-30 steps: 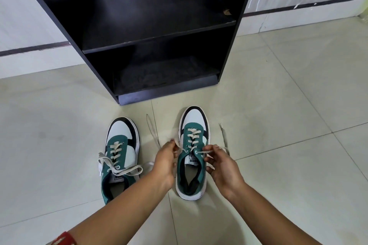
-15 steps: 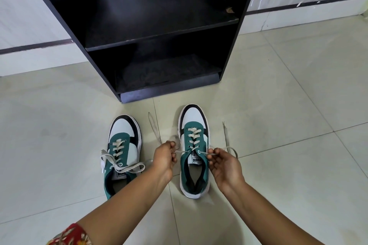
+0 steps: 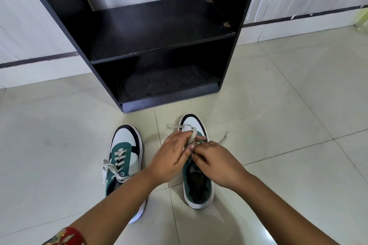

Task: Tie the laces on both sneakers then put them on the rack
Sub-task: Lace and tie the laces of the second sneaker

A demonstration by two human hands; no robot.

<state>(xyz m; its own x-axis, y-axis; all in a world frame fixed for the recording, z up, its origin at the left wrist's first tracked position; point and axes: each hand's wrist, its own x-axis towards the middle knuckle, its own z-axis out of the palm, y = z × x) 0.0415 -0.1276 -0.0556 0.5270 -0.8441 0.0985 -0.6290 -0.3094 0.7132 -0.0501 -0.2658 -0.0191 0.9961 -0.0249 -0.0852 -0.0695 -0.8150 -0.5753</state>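
Two green, white and black sneakers stand on the tiled floor, toes toward the rack. The left sneaker [image 3: 124, 157] has loose cream laces hanging over its left side. Over the tongue of the right sneaker [image 3: 197, 185] my two hands meet. My left hand [image 3: 171, 155] pinches a cream lace [image 3: 194, 132] that loops up over the toe. My right hand [image 3: 215, 162] grips the other lace end, which trails off to the right. The hands hide most of that shoe's lacing. The black rack [image 3: 159, 45] stands just beyond the shoes.
The rack has an upper shelf [image 3: 159, 26] and a lower shelf [image 3: 165, 83], both bare. White wall panels with a dark strip run behind it. Pale floor tiles [image 3: 278, 105] spread out on both sides of the sneakers.
My hands came together from either side of the right sneaker to above its tongue. The laces, pulled taut sideways before, now cross and loop between my fingers. The view shifted closer.
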